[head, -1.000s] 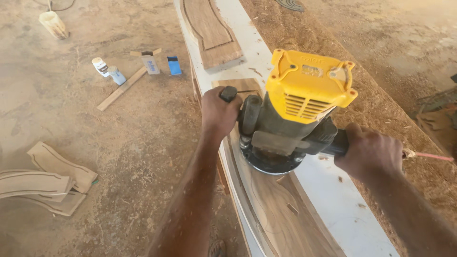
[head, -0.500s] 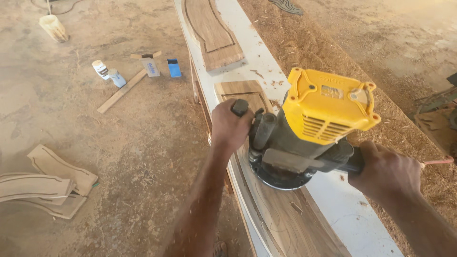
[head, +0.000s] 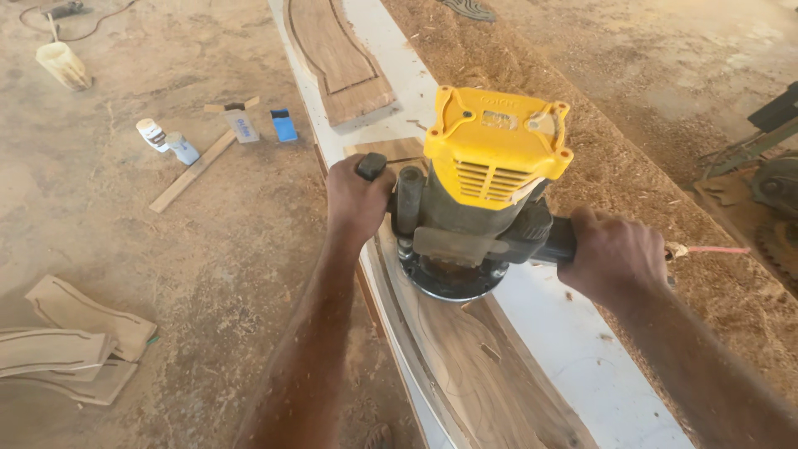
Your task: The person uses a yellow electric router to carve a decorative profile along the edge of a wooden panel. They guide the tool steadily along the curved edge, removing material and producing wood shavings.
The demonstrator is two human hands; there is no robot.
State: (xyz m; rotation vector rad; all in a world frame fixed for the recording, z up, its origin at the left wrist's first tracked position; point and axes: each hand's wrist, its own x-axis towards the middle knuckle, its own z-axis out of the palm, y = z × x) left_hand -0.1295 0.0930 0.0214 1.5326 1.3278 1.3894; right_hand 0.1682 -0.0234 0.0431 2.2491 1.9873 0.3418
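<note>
The left hand (head: 357, 199) and right hand (head: 615, 254) are closed on the side handles of a yellow router (head: 478, 191), set on a curved wood panel (head: 474, 374) on the white desk (head: 582, 357). A blue box (head: 284, 125) and white bottles (head: 166, 141) lie far left on the floor.

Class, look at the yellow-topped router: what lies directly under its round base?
The router sits on a curved brown wooden board lying on a white bench. The cutting bit and the wood beneath the base are hidden.

1. Stack of curved wood cutouts (head: 71, 349) on the dirt floor to my left.
2. Wood strip (head: 193, 171) with a small white bottle (head: 153, 134) beside it.
3. Blue block (head: 284, 125) near the bench.
4. Sawdust pile (head: 632, 175) along my right.
</note>
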